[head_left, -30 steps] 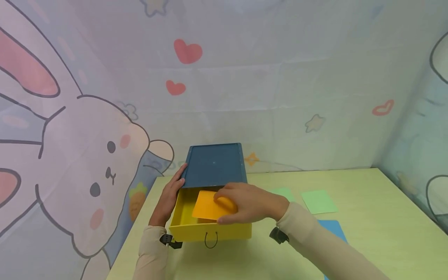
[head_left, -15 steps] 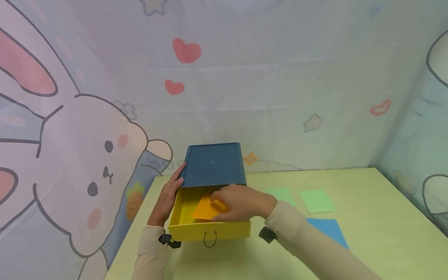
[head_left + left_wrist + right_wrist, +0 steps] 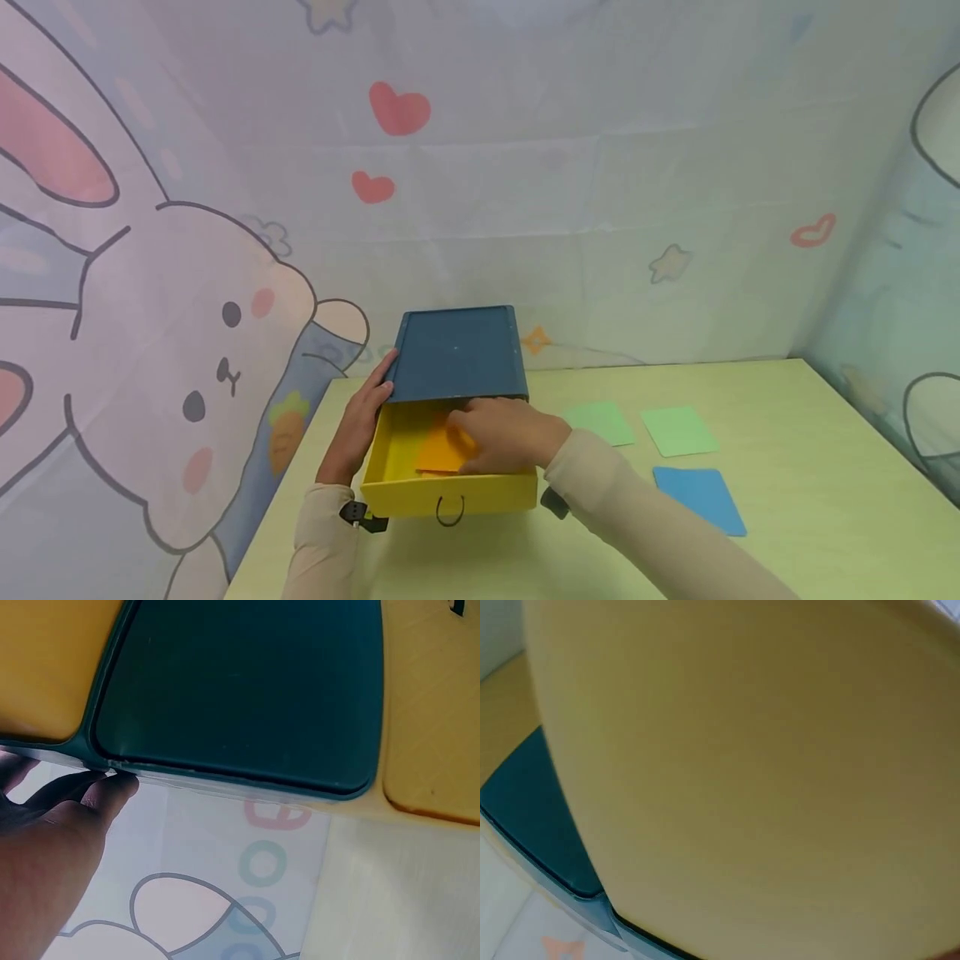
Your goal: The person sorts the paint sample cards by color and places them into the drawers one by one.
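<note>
In the head view a yellow drawer (image 3: 450, 498) with a thin dark loop handle is pulled out from a dark blue box (image 3: 459, 350). My right hand (image 3: 504, 435) reaches into the drawer and grips an orange card (image 3: 438, 450), which lies low inside; some of its fingers are hidden. Against the left side of the box rests my left hand (image 3: 358, 429), fingers stretched along it. The left wrist view shows that hand's fingertips (image 3: 112, 791) touching the edge of the box. Yellow drawer wall (image 3: 742, 787) fills most of the right wrist view, hiding nearly all of the right hand.
Two light green cards (image 3: 678, 431) (image 3: 600, 423) and a blue card (image 3: 702, 500) lie on the pale green table (image 3: 825, 467), right of the box. Behind stands a cloth backdrop (image 3: 570, 208) printed with a rabbit and hearts.
The right hand has moved slightly left and down, lowering the orange card into the drawer. More of the blue card now shows beside the right arm. The left hand stays put.
</note>
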The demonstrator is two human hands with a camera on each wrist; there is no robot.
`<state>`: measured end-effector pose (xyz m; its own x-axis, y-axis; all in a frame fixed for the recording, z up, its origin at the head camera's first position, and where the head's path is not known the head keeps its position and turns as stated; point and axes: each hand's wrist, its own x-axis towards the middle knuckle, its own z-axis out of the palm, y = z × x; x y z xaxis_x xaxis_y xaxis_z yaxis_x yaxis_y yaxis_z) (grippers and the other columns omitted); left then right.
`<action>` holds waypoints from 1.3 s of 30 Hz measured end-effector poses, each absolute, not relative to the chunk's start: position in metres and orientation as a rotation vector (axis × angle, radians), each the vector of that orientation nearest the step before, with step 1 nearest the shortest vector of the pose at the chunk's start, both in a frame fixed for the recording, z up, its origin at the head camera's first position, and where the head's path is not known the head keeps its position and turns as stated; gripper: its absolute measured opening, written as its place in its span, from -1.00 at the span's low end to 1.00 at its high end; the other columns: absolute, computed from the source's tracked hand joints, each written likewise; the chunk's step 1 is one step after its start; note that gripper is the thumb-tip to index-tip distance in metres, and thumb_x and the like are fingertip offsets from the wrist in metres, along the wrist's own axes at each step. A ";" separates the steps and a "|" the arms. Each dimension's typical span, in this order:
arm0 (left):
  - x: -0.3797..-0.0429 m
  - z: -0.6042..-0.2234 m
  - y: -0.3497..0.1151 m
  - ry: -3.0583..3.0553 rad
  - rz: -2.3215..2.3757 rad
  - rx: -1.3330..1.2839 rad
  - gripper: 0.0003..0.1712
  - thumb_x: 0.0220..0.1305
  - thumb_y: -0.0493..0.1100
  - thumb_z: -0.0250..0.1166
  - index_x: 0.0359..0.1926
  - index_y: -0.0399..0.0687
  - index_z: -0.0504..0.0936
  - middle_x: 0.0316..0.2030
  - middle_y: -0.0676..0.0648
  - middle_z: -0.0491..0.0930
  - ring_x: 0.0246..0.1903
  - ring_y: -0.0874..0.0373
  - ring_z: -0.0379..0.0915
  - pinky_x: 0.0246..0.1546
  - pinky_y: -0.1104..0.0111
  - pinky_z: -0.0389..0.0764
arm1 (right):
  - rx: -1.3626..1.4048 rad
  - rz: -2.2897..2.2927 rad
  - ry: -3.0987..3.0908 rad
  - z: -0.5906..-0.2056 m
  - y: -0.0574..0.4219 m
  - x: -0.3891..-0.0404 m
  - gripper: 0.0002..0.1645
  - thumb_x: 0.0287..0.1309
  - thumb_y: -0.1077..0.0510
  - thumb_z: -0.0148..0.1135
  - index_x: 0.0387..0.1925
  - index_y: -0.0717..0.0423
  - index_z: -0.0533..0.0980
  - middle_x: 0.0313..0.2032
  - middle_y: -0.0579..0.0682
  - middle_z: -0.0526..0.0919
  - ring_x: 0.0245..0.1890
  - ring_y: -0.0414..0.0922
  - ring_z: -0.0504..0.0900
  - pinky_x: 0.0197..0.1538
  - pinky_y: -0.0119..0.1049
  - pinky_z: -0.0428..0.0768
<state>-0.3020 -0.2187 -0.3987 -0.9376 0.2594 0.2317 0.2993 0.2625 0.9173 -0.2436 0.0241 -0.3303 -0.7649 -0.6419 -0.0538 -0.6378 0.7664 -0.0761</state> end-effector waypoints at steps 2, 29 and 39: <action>-0.303 -0.398 -0.219 -2.461 -1.810 -0.557 -0.39 0.61 0.13 -0.25 0.60 0.42 -0.03 0.63 0.01 -0.20 0.62 -0.18 -0.25 0.56 -0.20 -0.13 | -1.035 -0.039 2.910 -0.334 0.023 -0.245 -0.38 0.18 -0.26 0.35 0.17 -0.08 0.51 -0.06 -0.09 0.66 -0.13 -0.14 0.59 -0.04 -0.24 0.66; -0.297 -0.397 -0.225 -2.458 -1.836 -0.569 -0.39 0.61 0.13 -0.24 0.60 0.41 -0.03 0.64 -0.01 -0.20 0.62 -0.18 -0.26 0.57 -0.21 -0.14 | -1.082 0.016 2.974 -0.321 0.024 -0.226 -0.35 0.25 -0.21 0.31 0.30 -0.11 0.45 0.03 -0.06 0.69 -0.06 -0.09 0.66 0.02 -0.20 0.69; -0.296 -0.397 -0.224 -2.460 -1.824 -0.585 -0.40 0.61 0.15 -0.25 0.59 0.46 -0.03 0.64 -0.01 -0.22 0.61 -0.21 -0.27 0.56 -0.22 -0.13 | -1.484 -0.904 2.966 -0.296 0.043 -0.188 -0.68 0.29 0.08 0.32 0.04 0.07 0.63 -0.23 -0.12 0.76 -0.35 -0.33 0.63 -0.25 -0.48 0.65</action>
